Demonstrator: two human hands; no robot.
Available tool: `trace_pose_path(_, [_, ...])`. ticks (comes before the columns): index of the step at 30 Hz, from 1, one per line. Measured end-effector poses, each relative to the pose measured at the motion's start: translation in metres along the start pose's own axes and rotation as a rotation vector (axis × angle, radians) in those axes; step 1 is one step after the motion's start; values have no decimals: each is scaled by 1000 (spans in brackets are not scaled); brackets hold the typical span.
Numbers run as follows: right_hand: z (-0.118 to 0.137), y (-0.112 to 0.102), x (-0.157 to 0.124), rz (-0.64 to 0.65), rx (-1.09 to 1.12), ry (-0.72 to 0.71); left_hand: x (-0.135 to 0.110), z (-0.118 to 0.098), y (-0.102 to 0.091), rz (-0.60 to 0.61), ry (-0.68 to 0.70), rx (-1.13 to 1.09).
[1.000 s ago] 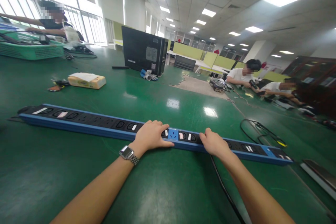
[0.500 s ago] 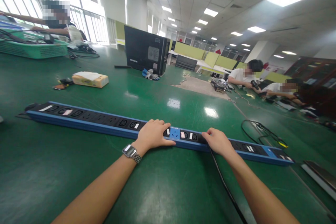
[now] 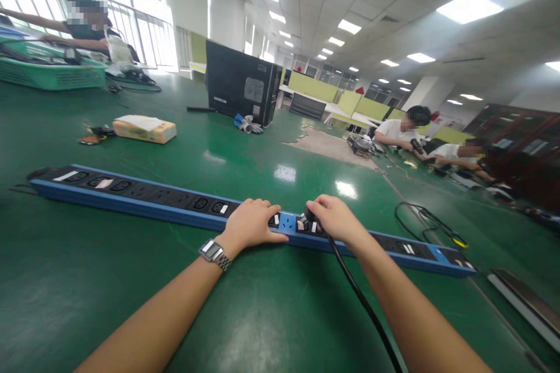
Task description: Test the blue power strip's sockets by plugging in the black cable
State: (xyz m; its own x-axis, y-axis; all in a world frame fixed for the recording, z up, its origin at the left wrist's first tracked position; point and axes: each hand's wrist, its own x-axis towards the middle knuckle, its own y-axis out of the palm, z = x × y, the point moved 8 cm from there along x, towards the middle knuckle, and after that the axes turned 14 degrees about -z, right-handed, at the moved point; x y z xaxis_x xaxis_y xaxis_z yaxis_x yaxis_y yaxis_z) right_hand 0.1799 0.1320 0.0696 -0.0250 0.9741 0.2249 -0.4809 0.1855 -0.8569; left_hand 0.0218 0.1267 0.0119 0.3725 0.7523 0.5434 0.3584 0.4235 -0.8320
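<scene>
While the blue-edged power strip (image 3: 175, 203) lies lengthwise across the green table (image 3: 271, 315), the left hand (image 3: 249, 224) wraps its middle, thumb along the near edge, apparently to steady it. Just past the adjacent blue socket (image 3: 287, 222), a black plug (image 3: 309, 214) is pinched by the right hand (image 3: 338, 220), presumably held by its body to leave the metal end free; whether it touches the strip, I cannot tell. Its black cable (image 3: 356, 288) trails toward the person, clear of most outlets.
</scene>
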Motion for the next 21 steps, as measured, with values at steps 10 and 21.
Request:
trace_pose_path(10, [4, 56, 16, 117, -222, 32, 0, 0, 0, 13, -31, -10])
trace_pose_path(21, [39, 48, -2, 75, -354, 22, 8, -16, -75, -209, -103, -354])
